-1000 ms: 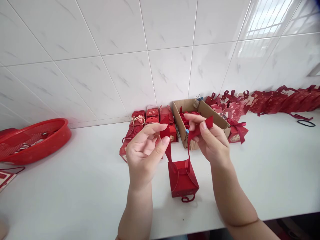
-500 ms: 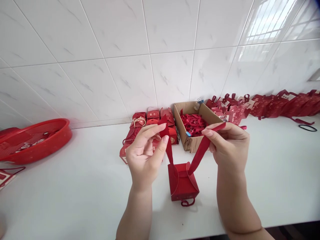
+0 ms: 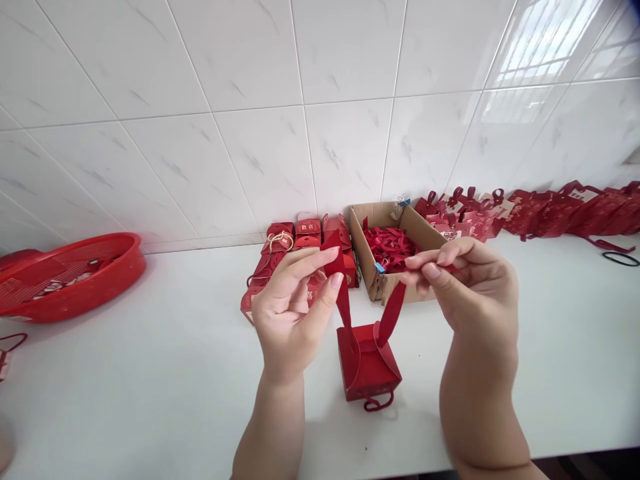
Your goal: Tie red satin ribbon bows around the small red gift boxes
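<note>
A small red gift box [image 3: 373, 373] sits on the white table in front of me, a dark red cord loop [image 3: 380, 403] lying at its near side. One red ribbon [image 3: 393, 313] passes through the top of the box, and its two ends rise in a V. Thumb and forefinger of my left hand [image 3: 295, 300] pinch the left end, up above the box. The fingertips of my right hand [image 3: 470, 293] are closed on the other end, which partly disappears behind them.
Behind my left hand stand several finished-looking red boxes [image 3: 307, 230]. Beside them is a cardboard box [image 3: 370, 267] of red ribbons. A red plastic basket [image 3: 120, 273] stands at left. Red bags [image 3: 540, 210] line the tiled wall at right, near a black ring [image 3: 620, 259].
My right hand has shifted slightly right and its fingers have moved along the ribbon, so less of that end shows. My left hand keeps its pinch. The view has shifted slightly.
</note>
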`<state>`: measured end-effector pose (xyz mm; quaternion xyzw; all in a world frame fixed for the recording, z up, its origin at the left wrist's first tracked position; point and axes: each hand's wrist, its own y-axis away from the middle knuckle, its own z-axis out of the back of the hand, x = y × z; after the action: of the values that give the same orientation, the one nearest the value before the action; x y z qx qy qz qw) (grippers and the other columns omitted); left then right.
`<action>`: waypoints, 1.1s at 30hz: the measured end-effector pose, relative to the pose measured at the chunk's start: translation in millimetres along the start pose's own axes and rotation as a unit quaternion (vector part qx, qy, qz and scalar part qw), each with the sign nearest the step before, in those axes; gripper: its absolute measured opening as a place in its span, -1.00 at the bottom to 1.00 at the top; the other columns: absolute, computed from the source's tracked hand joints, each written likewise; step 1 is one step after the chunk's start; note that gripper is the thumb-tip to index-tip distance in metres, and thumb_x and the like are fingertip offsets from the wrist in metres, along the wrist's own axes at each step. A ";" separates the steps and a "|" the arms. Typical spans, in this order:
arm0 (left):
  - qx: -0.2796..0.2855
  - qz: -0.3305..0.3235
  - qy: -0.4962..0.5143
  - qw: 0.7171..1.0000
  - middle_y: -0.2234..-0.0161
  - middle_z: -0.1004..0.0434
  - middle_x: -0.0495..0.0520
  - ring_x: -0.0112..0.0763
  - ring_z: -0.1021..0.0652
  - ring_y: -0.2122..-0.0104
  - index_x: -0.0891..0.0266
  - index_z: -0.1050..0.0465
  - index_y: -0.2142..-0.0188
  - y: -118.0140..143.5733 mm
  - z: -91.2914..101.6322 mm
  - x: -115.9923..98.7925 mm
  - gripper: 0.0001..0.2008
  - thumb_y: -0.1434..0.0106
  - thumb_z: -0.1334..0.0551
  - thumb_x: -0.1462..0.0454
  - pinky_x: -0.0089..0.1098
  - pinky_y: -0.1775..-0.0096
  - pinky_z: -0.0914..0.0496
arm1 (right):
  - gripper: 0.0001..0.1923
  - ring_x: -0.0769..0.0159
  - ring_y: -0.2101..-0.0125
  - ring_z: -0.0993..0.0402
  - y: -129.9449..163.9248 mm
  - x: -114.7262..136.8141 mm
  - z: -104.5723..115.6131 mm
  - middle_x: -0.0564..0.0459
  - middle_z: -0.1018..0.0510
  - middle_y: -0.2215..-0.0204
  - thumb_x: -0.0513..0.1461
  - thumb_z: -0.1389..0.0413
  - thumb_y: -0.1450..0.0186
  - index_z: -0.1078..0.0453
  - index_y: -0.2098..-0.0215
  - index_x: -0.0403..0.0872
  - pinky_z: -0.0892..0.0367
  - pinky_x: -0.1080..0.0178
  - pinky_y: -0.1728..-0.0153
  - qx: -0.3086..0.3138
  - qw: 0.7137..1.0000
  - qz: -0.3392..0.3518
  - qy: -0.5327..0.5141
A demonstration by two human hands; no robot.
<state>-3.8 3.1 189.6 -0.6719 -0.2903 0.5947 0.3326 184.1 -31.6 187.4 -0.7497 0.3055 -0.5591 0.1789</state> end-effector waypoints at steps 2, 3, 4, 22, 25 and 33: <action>-0.001 0.001 0.001 1.000 0.19 -0.50 0.04 -0.46 -0.51 0.24 0.12 -0.54 0.11 0.1 -0.1 -0.3 -0.62 -0.12 -0.29 0.51 -0.48 0.27 -0.48 | -0.89 0.42 0.64 -0.51 0.3 0.3 1.0 0.09 -0.64 0.42 -0.37 -0.22 -0.19 -0.42 0.41 -0.06 -0.32 0.45 0.75 -0.015 1.000 0.009 -0.005; -0.001 0.002 0.001 1.000 0.20 -0.50 0.04 -0.46 -0.51 0.24 0.12 -0.54 0.11 0.0 -0.1 -0.5 -0.62 -0.12 -0.29 0.51 -0.48 0.27 -0.48 | -0.90 0.45 0.71 -0.44 0.5 -0.1 1.1 0.10 -0.64 0.44 -0.36 -0.23 -0.18 -0.44 0.41 -0.05 -0.26 0.44 0.79 -0.026 1.000 0.017 -0.002; 0.001 0.002 0.002 1.000 0.20 -0.50 0.04 -0.46 -0.51 0.24 0.11 -0.54 0.11 0.0 -0.2 -0.7 -0.63 -0.13 -0.29 0.51 -0.48 0.28 -0.48 | -0.90 0.48 0.74 -0.40 0.5 -0.9 1.0 0.12 -0.63 0.45 -0.36 -0.24 -0.17 -0.46 0.41 -0.04 -0.23 0.44 0.81 -0.037 0.999 0.028 0.003; 0.004 -0.007 -0.001 1.000 0.21 -0.50 0.03 -0.46 -0.52 0.23 0.12 -0.54 0.13 1.2 -0.2 -2.1 -0.66 -0.15 -0.28 0.49 -0.50 0.30 -0.47 | -0.92 0.43 0.47 -0.41 4.6 -4.0 -0.6 0.12 -0.56 0.49 -0.24 -0.24 -0.20 -0.59 0.34 0.06 -0.37 0.32 0.41 -0.085 0.995 0.049 0.021; 0.013 -0.008 0.005 1.000 0.21 -0.50 0.02 -0.51 -0.51 0.25 0.11 -0.54 0.13 1.3 -1.1 -1.2 -0.65 -0.14 -0.28 0.51 -0.53 0.27 -0.47 | -0.88 0.42 0.46 -0.39 7.1 -5.9 -1.5 0.14 -0.55 0.46 -0.24 -0.24 -0.20 -0.58 0.31 0.13 -0.34 0.28 0.40 -0.085 0.993 0.085 0.022; 0.043 -0.002 -0.015 0.999 0.27 -0.54 0.01 -0.44 -0.55 0.22 0.10 -0.57 0.19 0.8 -1.3 -1.3 -0.67 -0.12 -0.29 0.51 -0.47 0.22 -0.52 | -0.92 0.39 0.49 -0.36 6.5 -4.0 -2.3 0.13 -0.50 0.49 -0.19 -0.25 -0.19 -0.58 0.34 0.15 -0.33 0.24 0.42 -0.124 0.987 0.095 0.037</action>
<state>-2.7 1.4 189.9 -0.6479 -0.2706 0.6157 0.3575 179.5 -33.7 181.2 -0.7127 0.4485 -0.5245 0.1255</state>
